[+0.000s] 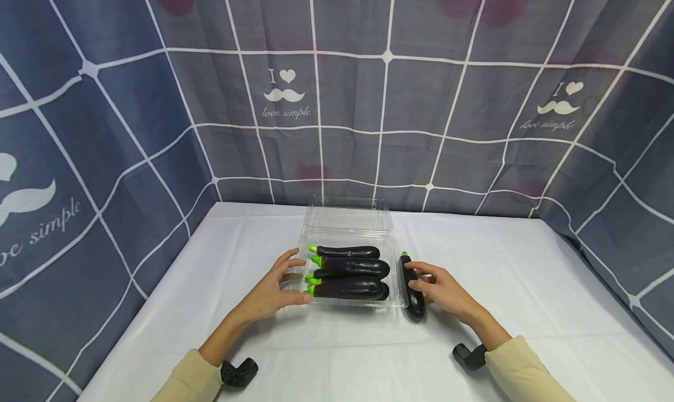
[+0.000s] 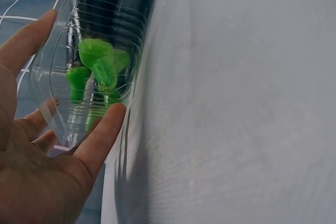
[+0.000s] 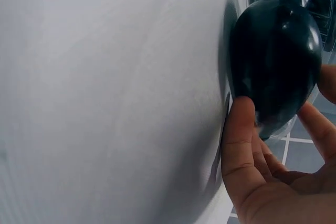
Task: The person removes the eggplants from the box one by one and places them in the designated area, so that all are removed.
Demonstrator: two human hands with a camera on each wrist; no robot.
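A clear plastic clamshell box [image 1: 398,261], lid raised at the back, holds several dark eggplants [image 1: 355,267] with bright green stems pointing left. At its left end my left hand [image 1: 279,288] has its fingers spread; in the left wrist view the thumb lies along the box's lower edge and the other fingers reach around the end wall. Just outside the right wall, a single eggplant [image 1: 414,299] lies lengthwise on the table, stem toward the back. My right hand [image 1: 444,291] grips it, thumb on one side and fingers on the other.
A white cloth [image 1: 358,361] covers the table. Behind it and at both sides hangs a grey-blue checked curtain [image 1: 347,98]. The clear lid [image 1: 347,216] stands up at the back of the box. Black wrist devices [image 1: 239,373] sit at both sleeves.
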